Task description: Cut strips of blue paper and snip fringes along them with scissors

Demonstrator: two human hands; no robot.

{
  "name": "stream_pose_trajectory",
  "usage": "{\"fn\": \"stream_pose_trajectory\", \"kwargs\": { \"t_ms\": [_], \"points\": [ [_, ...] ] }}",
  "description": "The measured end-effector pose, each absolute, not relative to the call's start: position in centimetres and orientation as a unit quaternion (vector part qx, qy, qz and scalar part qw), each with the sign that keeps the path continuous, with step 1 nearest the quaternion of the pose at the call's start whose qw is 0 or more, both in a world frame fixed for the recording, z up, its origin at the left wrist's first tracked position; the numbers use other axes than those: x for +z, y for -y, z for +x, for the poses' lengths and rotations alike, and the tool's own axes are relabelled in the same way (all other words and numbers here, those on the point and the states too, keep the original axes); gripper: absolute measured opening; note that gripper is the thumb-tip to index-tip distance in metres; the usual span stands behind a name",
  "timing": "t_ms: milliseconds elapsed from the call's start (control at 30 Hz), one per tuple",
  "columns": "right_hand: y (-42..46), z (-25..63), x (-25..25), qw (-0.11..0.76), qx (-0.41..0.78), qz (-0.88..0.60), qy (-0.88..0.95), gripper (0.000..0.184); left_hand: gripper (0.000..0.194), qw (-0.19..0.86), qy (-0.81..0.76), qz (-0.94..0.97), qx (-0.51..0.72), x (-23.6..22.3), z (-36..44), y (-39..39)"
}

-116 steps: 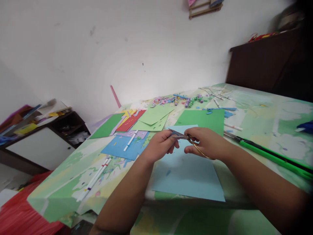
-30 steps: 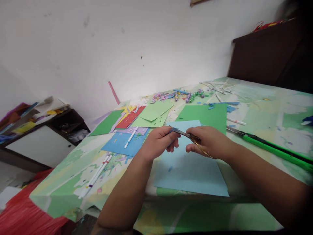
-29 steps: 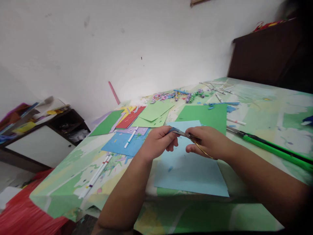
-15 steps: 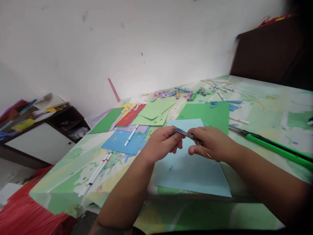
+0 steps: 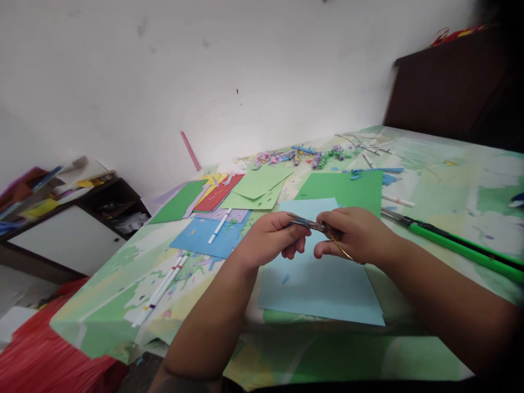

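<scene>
My right hand (image 5: 355, 236) is closed round a small pair of scissors (image 5: 317, 225) with thin gold handles, blades pointing left. My left hand (image 5: 268, 240) pinches a tiny scrap of blue paper (image 5: 295, 222) at the blade tips, fingers curled. Both hands hover just above a light blue sheet of paper (image 5: 319, 284) that lies at the near edge of the table (image 5: 442, 185).
A green sheet (image 5: 347, 189) lies behind the hands, with more coloured sheets (image 5: 229, 199) to the left. White markers (image 5: 159, 290) lie near the left corner. A long green-handled cutter (image 5: 454, 246) lies at right. Rolled paper bits (image 5: 303, 158) lie at the back. A low shelf (image 5: 61, 218) stands on the left.
The hands have stayed together over the blue sheet, with only small shifts of the scissors and the scrap. The camera has tilted slightly.
</scene>
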State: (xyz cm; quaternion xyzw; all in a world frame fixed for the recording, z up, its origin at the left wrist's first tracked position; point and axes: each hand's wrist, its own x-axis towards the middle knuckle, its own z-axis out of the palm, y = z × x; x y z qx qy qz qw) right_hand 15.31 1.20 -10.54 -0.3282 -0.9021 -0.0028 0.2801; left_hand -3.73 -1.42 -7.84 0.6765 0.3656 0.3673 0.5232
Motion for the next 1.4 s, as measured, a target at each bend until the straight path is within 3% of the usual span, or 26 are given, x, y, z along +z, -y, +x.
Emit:
{"fn": "stream_pose_trajectory", "kwargs": {
  "t_ms": [367,967,1400],
  "points": [
    [-1.2,15.1,-9.6,0.204,0.095,-0.376,0.899,0.033,0.022,0.387,-0.433,0.718,0.383,-8.1,-3.1,1.4],
    [-1.1,15.1,-9.5,0.194,0.11,-0.345,0.912,0.04,0.029,0.346,-0.463,0.729,0.366,-8.2,-3.0,1.8],
    [-1.2,15.5,-9.7,0.238,0.078,-0.342,0.906,0.049,0.013,0.467,-0.41,0.672,0.403,-8.3,-2.6,2.0]
  ]
}}
